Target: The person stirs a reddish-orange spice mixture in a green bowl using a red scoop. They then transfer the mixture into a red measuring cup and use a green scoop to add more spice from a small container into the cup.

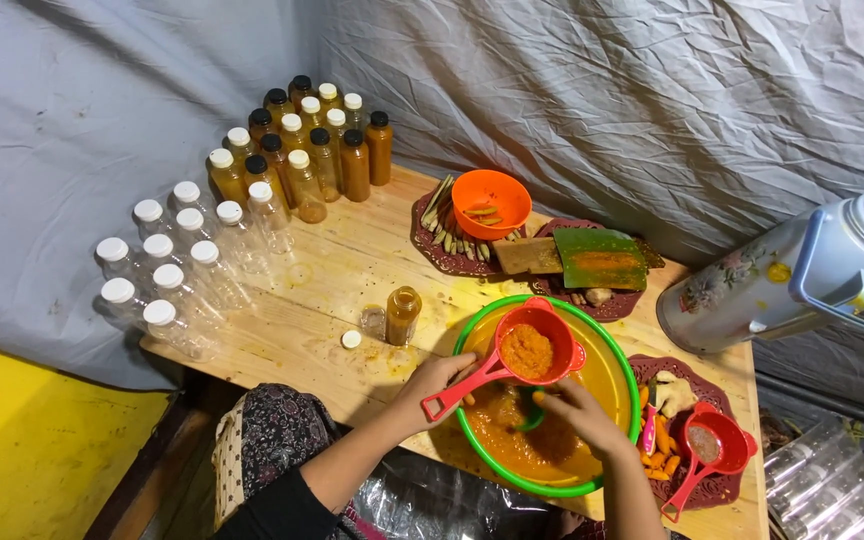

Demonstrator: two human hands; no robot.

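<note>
While the left hand (444,380) grips the handle of a red strainer (535,350) heaped with orange pulp, that strainer sits over a green-rimmed basin (620,350) of orange liquid at the wooden table's (322,300) near edge. Right hand (577,412) dips into the basin under the strainer; fingers look curled around something green, though I cannot tell for sure. Open filled bottle (403,313), its white cap (351,339) beside it, just left of basin. Second red strainer (714,450) right. Capped bottles (302,150) far left; thermos (792,270) right.

The person wears a black sleeve (287,505) on the left arm and a dark, pale-patterned floral garment (267,435) over the lap.
</note>
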